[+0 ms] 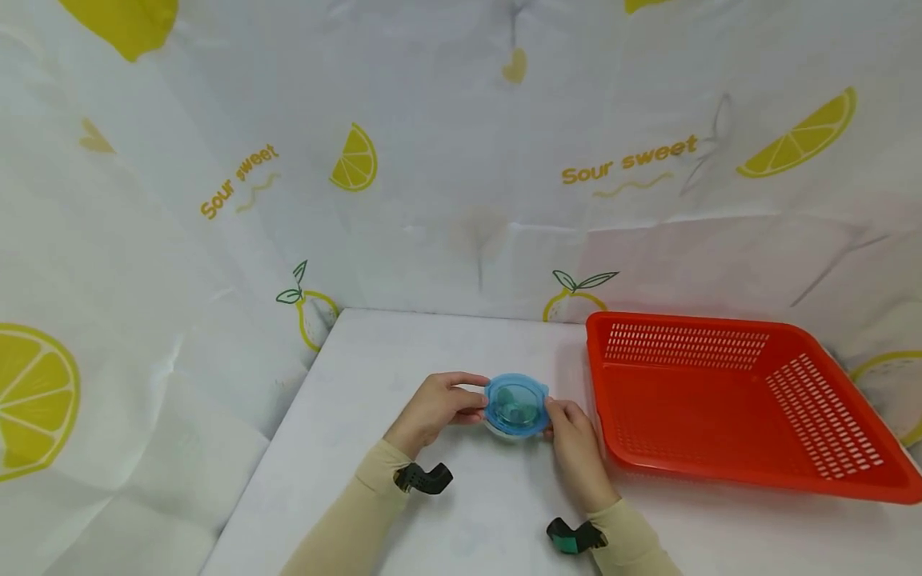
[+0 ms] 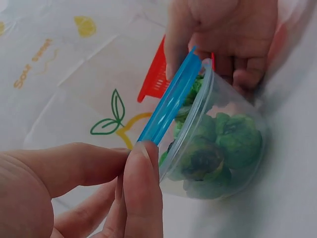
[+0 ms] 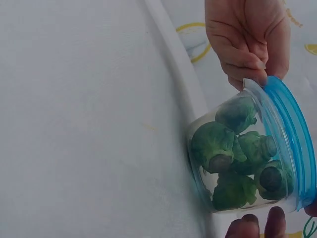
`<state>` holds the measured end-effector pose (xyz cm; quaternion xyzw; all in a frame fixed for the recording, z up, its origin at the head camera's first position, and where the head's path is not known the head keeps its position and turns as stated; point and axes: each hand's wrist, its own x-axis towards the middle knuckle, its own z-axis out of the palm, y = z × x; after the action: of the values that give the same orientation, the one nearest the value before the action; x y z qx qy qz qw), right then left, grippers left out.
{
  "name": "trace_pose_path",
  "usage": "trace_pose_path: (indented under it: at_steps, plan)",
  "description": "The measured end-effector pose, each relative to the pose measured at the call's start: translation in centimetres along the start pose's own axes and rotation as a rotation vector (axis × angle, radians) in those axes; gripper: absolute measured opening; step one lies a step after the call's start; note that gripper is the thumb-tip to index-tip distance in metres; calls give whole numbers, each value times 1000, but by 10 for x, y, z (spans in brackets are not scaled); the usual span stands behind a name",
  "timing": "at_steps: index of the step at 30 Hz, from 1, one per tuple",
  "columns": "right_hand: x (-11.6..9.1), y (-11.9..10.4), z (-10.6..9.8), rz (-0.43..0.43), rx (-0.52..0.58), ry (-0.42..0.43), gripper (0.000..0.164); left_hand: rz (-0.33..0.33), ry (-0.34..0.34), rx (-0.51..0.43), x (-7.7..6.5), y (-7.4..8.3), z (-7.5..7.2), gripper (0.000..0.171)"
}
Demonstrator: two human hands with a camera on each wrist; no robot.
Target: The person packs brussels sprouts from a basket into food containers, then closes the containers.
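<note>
A clear plastic container with several Brussels sprouts inside stands on the white table. Over its rim lies a blue lid, with a narrow gap showing between lid and rim in the left wrist view. My left hand pinches the lid's left edge between thumb and fingers. On the opposite side, my right hand holds the lid's edge, thumb on the lid and fingertips lower, beside the container wall. Whether those fingertips touch the wall, I cannot tell.
A red plastic basket with slotted sides stands at the right of the table, close to my right hand. Behind and to the left hangs a white sheet with lemon prints.
</note>
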<state>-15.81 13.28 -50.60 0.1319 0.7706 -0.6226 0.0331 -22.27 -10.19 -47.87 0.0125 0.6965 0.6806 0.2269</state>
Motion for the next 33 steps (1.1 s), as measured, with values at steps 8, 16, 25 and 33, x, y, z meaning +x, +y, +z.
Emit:
trace_pose_path:
  at_steps: [8, 16, 25, 33]
  plan:
    - [4, -6, -2, 5, 35, -11, 36, -17, 26, 34, 2, 1, 0, 33]
    - [8, -8, -2, 37, 84, -48, 35, -20, 8, 55, 4, 0, -3, 31]
    - [9, -9, -3, 59, 112, -39, 33, -8, 26, 88, 5, -1, -1, 27]
    - [12, -5, -4, 80, 109, -59, 32, 47, 61, 169, 5, -4, 4, 24]
